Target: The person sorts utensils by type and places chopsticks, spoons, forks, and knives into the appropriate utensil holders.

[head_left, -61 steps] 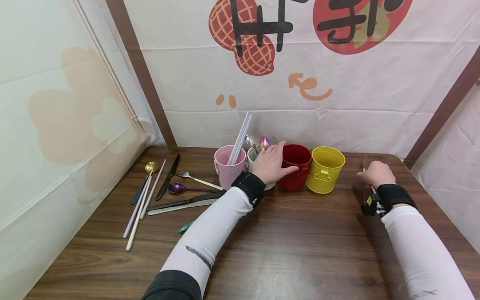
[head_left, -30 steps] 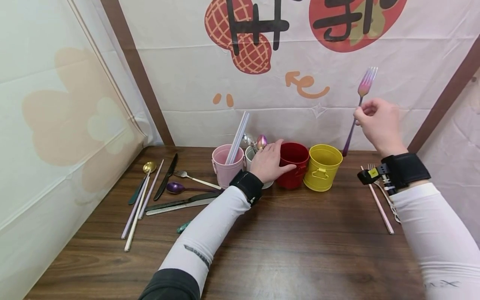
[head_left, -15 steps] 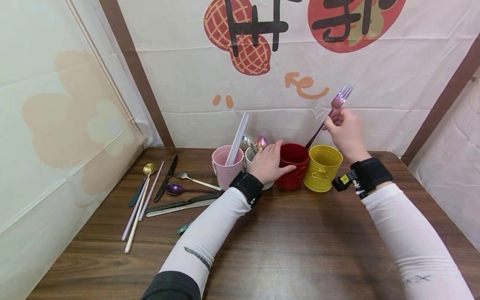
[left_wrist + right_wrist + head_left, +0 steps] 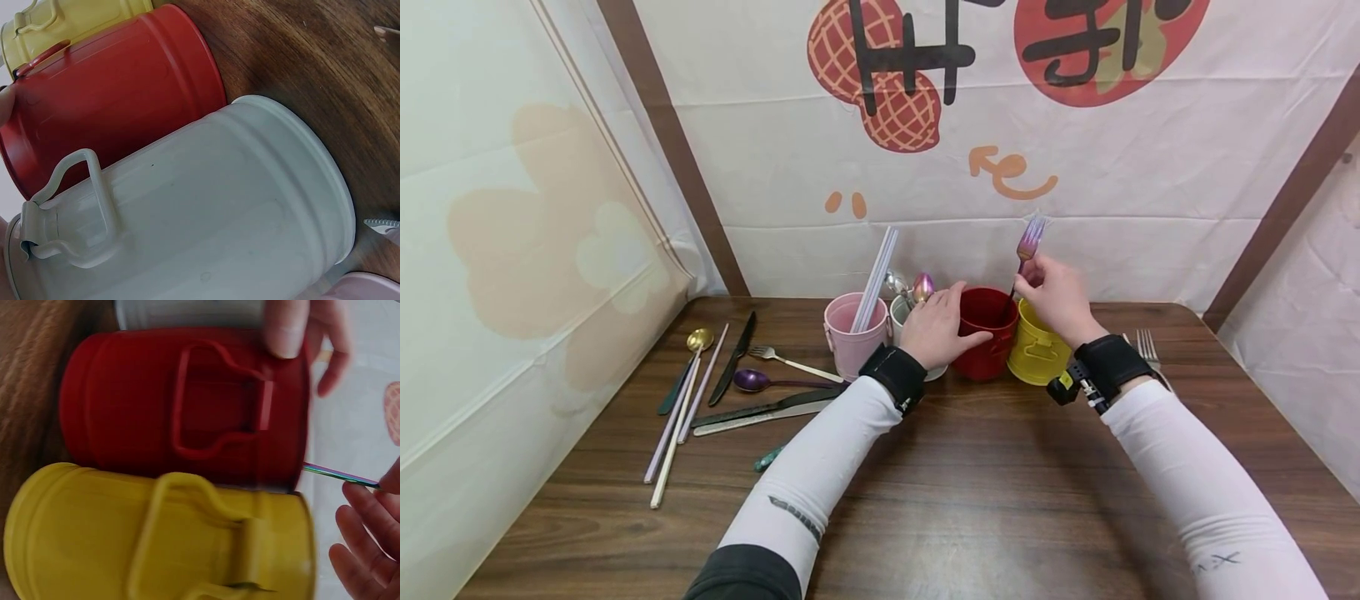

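My right hand pinches a purple-pink iridescent fork, tines up. Its handle reaches down past the rim of the red bucket. With fingers outstretched, my left hand lies over the white bucket and the near side of the red one. In the right wrist view the left thumb touches the red bucket's outer wall. Spoons stand in the white bucket, which the left hand partly covers. The yellow bucket stands to the right, under my right hand.
A pink bucket holds several pale chopsticks. Left on the table lie a gold spoon, chopsticks, knives, a white-handled fork and a purple spoon. A silver fork lies at the right.
My right hand lifted the iridescent fork from the right side of the table, carried it left past the yellow bucket and lowered its handle into the red bucket. The left hand stayed put.
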Motion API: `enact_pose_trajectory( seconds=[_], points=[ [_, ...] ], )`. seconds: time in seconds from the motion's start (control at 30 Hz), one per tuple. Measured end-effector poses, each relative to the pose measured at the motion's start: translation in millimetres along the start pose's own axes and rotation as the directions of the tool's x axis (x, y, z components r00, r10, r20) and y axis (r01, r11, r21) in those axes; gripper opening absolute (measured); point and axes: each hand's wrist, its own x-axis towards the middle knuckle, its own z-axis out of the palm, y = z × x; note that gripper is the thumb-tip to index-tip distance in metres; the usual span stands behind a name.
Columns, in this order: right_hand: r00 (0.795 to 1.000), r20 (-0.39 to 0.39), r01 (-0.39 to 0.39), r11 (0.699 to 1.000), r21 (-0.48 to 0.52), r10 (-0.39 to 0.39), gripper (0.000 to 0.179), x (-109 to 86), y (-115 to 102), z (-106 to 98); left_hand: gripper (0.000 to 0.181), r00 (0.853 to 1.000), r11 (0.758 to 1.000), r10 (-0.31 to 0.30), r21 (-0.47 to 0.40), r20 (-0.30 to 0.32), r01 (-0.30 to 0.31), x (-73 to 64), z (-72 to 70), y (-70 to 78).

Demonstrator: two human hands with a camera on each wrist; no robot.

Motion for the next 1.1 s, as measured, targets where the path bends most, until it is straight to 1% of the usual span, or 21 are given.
enact_pose_trajectory(
  seconds=[0.2,0.4,0.6,0.87,1.1],
  points=[
    [0.994,0.103,-0.023,0.998,-0.052,0.028,0.013,-2.5,5,8,0.087,1.0,1.0,-0.005,0.01,0.006,0.005,0.1,-0.6,0.4],
    [0.986,0.155,-0.047,0.994,-0.101,0.063,0.014,-2.8,7,12,0.087,1.0,1.0,0.003,0.011,0.007,-0.003,0.6,0.1,0.3],
    [0.984,0.159,-0.067,0.99,-0.122,0.086,0.014,-2.4,3,14,0.087,1.0,1.0,-0.001,0.015,0.002,0.001,0.9,1.0,-0.2],
    [0.989,0.118,-0.072,0.988,-0.136,0.088,0.015,-3.4,1,17,0.086,1.0,1.0,0.006,0.011,-0.001,-0.006,-0.3,1.3,-0.3],
    [0.987,0.126,-0.079,0.989,-0.124,0.095,0.015,-2.9,-1,16,0.087,1.0,1.0,-0.003,0.003,0.006,0.003,0.0,-0.6,-0.2]
  ],
)
